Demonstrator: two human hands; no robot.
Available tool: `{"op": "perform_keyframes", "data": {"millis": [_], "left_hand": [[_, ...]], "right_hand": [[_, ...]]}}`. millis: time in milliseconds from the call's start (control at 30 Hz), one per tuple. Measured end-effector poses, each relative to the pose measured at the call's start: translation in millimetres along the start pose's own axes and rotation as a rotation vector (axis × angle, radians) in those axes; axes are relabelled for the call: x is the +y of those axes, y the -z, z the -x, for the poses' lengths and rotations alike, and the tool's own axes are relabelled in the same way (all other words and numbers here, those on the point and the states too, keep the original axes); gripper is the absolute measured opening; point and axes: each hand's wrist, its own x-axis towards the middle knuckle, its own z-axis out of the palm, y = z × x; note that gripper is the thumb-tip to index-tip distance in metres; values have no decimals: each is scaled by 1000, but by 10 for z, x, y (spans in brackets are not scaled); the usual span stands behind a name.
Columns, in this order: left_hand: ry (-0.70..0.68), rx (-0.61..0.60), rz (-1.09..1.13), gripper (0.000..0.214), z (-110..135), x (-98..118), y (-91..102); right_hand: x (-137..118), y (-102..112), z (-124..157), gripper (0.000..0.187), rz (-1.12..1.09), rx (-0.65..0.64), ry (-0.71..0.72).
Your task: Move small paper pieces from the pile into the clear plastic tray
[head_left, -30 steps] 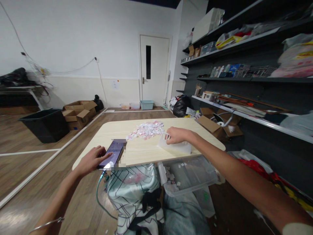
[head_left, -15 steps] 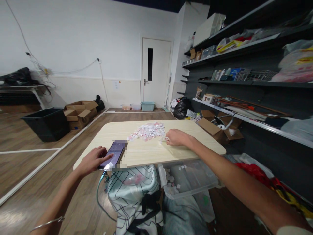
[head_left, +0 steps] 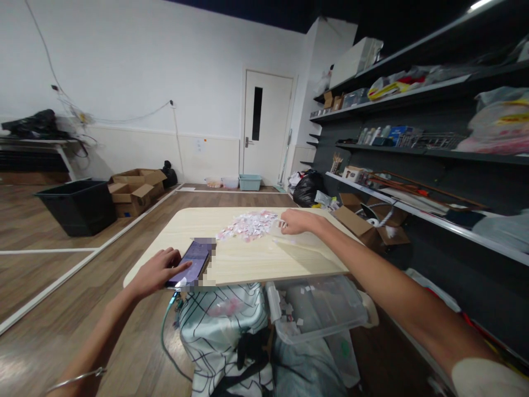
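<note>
**Both hands on the worktop: phone at the near edge, paper slips at the far side**

I sit at a pale wooden worktop in a large room, with dark shelving along my right and a white door straight ahead. Below the near edge, a clear plastic bin rests by my lap with a few scraps in it.

My left hand lies flat, fingers loosely spread, its tips resting on a phone that sits at the worktop's near edge with a cable hanging off it. My right hand reaches across, fingers curled together at the edge of a heap of small pink-and-white paper slips. It seems to pinch something small and pale, but I cannot tell exactly what. A clear plastic sheet or lid lies just beside that hand, hard to make out.

As I judge it, the phone sits so near the edge that a tug on the cable or a nudge from my left hand could send it to the floor. A sweep of my right forearm could scatter the light slips off the worktop.

No writing or brand is readable: the phone screen is partly blurred and the shelf packets are too small to read.
</note>
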Motion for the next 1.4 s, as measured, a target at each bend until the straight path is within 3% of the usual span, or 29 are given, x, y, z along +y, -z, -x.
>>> {"op": "perform_keyframes", "data": {"millis": [367,567,733,1033,1200,1400], "left_hand": [[46,-20,46,72,7,62,36],[68,-13,53,73,6,90,40],[81,-14,80,67,4,65,30],[73,-16,103,62,-25,-19,-7],[66,-8,108,59,-28,-41,-29],[80,-20,110,63,-28,-81,-33]], "right_hand": [[-614,58,-441,33,-54,43,60],[-820,74,-618,36,-27,28,72],[-777,46,-511,31,12,25,148],[-409,-38,-207,25,18,14,182],[-360,-55,-285,22,12,59,133],[-587,48,-533,29,-15,90,94]]}}
